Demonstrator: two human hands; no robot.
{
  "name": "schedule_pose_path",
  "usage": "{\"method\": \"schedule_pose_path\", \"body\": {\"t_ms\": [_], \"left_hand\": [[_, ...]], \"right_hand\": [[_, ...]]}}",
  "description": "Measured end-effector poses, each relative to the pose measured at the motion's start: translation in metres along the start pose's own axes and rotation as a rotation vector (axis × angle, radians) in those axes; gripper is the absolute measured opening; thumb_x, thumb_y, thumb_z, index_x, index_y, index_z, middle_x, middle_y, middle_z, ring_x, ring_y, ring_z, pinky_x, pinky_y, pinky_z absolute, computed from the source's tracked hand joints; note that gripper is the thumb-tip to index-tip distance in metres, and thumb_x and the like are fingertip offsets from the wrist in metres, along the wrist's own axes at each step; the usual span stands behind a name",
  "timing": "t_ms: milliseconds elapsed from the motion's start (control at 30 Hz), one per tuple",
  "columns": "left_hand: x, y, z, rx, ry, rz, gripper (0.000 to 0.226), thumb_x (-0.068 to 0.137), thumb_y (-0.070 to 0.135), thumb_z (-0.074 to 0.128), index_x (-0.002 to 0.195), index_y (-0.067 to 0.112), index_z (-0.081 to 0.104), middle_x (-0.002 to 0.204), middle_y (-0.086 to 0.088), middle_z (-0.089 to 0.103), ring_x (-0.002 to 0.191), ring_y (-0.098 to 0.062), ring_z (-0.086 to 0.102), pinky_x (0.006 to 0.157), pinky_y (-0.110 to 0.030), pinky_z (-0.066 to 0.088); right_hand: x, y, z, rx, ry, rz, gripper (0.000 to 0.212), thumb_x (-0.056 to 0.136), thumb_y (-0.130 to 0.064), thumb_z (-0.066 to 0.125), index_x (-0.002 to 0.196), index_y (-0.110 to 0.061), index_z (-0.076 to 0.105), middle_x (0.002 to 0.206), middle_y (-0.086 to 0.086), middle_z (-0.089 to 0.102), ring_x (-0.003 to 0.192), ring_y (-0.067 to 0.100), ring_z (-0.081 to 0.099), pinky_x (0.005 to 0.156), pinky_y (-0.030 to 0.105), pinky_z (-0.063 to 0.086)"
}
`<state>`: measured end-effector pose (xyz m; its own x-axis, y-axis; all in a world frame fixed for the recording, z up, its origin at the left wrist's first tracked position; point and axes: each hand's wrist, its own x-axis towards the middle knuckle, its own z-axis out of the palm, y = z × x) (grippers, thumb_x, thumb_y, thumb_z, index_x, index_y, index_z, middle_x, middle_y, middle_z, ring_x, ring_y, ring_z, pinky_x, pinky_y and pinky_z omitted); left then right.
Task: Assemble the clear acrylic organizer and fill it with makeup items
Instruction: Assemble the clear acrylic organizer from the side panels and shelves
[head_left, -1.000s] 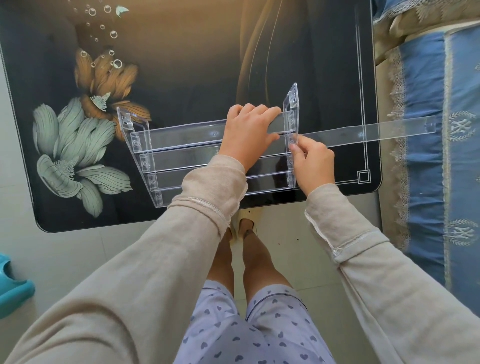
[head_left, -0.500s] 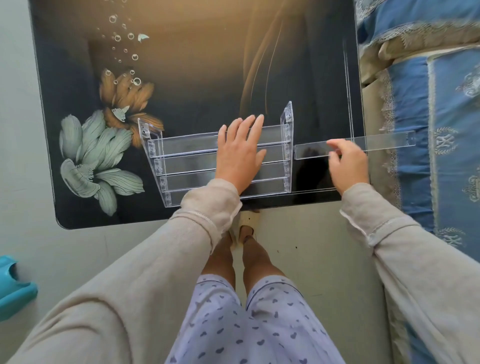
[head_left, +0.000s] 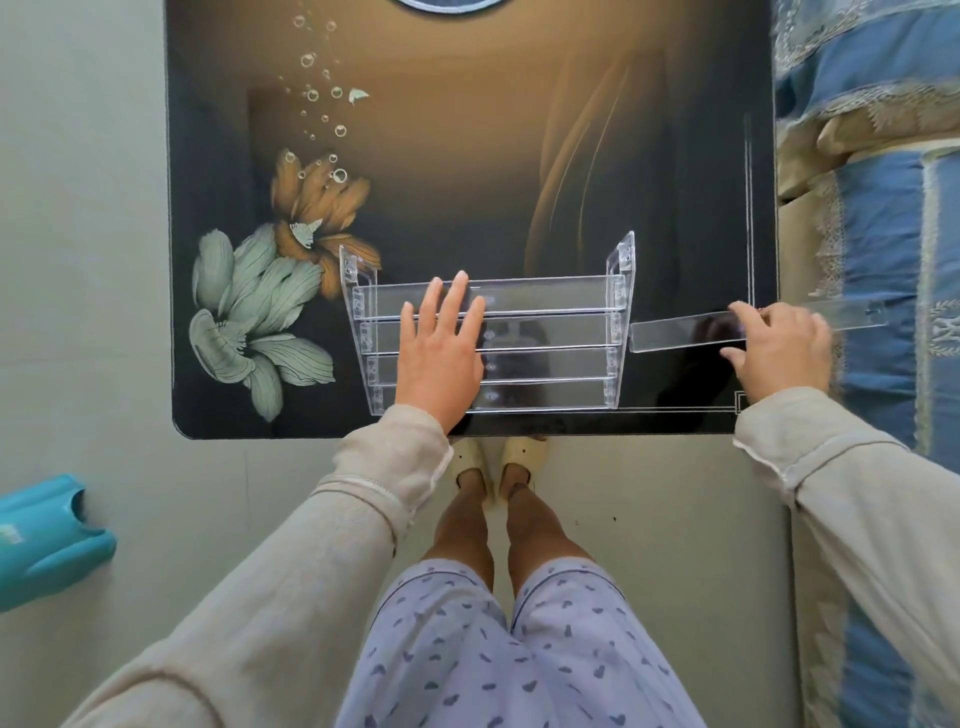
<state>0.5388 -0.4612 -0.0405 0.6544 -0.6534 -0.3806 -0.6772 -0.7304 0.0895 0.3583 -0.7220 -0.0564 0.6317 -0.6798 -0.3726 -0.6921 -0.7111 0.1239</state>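
Dark and glossy, the tabletop carries a printed design of pale green and orange flowers with bubbles rising above them, and it stands on a pale floor with a bed in blue and cream patterned covers just beside its right edge. Near the front edge of the tabletop stands the clear acrylic organizer, partly put together: two upright side panels with four long clear slats set between them in steps. The left hand lies flat on those slats left of the middle, fingers straight and slightly spread, palm pressing down. To the right of the organizer a loose clear strip runs across the tabletop, its left end just beside the right side panel but apart from it, its far end reaching out past the tabletop's edge over the bed. The right hand grips this strip near its middle, fingers curled over the far edge and thumb at the near edge. Both arms wear beige sleeves. Below the tabletop's front edge show bare legs, heart-patterned shorts and pale slippers. A teal plastic object lies on the floor at the far left.
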Motion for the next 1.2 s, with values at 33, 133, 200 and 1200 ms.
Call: {"method": "schedule_pose_path", "body": {"t_ms": [33, 133, 200, 1200], "left_hand": [[0.000, 0.001, 0.000, -0.003, -0.009, -0.009, 0.057, 0.095, 0.028, 0.043, 0.146, 0.022, 0.019, 0.159, -0.007, 0.004, 0.147, -0.030, 0.002, 0.119, -0.048, 0.008], [0.001, 0.002, -0.001, -0.010, -0.032, -0.018, 0.059, 0.095, 0.031, 0.043, 0.147, 0.022, 0.016, 0.159, -0.007, 0.002, 0.147, -0.031, 0.001, 0.119, -0.048, 0.007], [0.001, 0.001, -0.004, -0.052, -0.040, -0.011, 0.060, 0.094, 0.031, 0.044, 0.147, 0.022, 0.016, 0.159, -0.006, 0.004, 0.147, -0.030, 0.001, 0.119, -0.047, 0.006], [0.016, -0.096, -0.041, -1.050, 0.080, -0.529, 0.043, 0.092, -0.004, 0.040, 0.131, 0.010, 0.050, 0.128, -0.010, 0.060, 0.117, -0.024, 0.056, 0.097, -0.028, 0.043]], "right_hand": [[0.000, -0.002, 0.000, -0.012, 0.015, -0.002, 0.040, 0.079, -0.014, 0.070, 0.115, -0.003, 0.057, 0.101, 0.028, 0.056, 0.100, 0.041, 0.050, 0.095, 0.048, 0.033], [-0.001, -0.003, -0.003, -0.043, 0.024, -0.001, 0.035, 0.075, -0.013, 0.072, 0.103, 0.004, 0.059, 0.100, 0.029, 0.053, 0.097, 0.042, 0.047, 0.085, 0.047, 0.033], [-0.002, -0.003, -0.006, -0.042, -0.002, 0.002, 0.031, 0.077, -0.012, 0.071, 0.099, 0.007, 0.058, 0.103, 0.030, 0.055, 0.101, 0.042, 0.049, 0.086, 0.047, 0.033], [-0.003, -0.239, -0.087, 0.242, 0.076, -0.505, 0.044, 0.091, -0.020, 0.056, 0.133, -0.019, 0.047, 0.129, 0.005, 0.058, 0.115, 0.030, 0.045, 0.094, 0.040, 0.037]]}}
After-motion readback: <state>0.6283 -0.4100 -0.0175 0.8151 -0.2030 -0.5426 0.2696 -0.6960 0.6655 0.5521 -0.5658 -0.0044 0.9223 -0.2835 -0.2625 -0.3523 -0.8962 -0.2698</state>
